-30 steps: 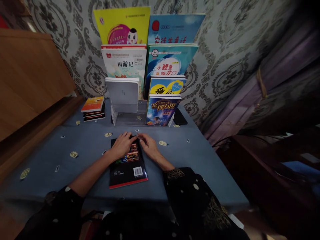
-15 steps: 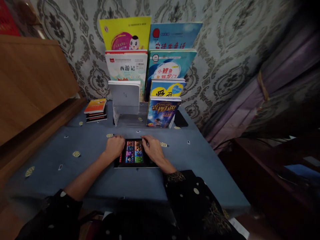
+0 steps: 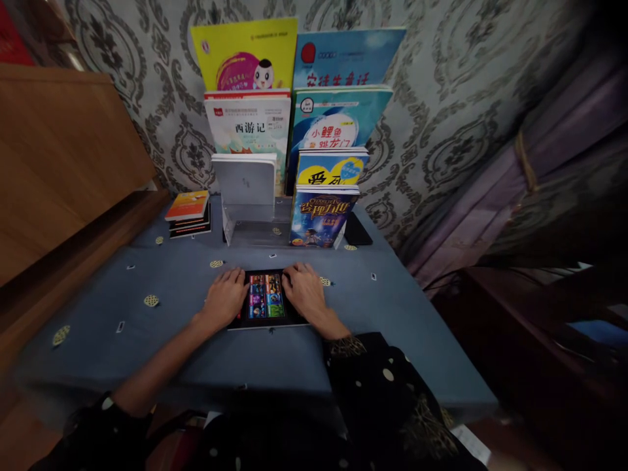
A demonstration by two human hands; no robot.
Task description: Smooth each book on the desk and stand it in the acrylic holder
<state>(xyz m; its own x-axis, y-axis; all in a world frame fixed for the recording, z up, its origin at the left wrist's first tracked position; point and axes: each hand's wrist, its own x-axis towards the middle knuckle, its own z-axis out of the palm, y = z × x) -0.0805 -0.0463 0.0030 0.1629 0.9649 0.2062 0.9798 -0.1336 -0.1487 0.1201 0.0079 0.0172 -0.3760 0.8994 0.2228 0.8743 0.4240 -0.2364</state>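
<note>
A black book (image 3: 265, 299) with a grid of bright pictures on its cover stands tilted up on the blue tablecloth (image 3: 147, 353), just in front of me. My left hand (image 3: 224, 299) grips its left edge with the fingers curled round it. On the other edge my right hand (image 3: 305, 293) holds it the same way. Only the middle strip of the cover shows between the two hands.
A clear tiered stand (image 3: 250, 229) at the back holds several children's books, among them a dark blue one (image 3: 321, 216) in front. A small stack of books (image 3: 189, 212) lies at the back left, and a black flat object (image 3: 357, 230) is beside the stand. Wooden furniture (image 3: 59, 157) flanks the left and a curtain (image 3: 540, 170) the right.
The black book lay flat with its back cover and barcode up. It has been raised and turned, and both hands have moved from its far end to its two sides.
</note>
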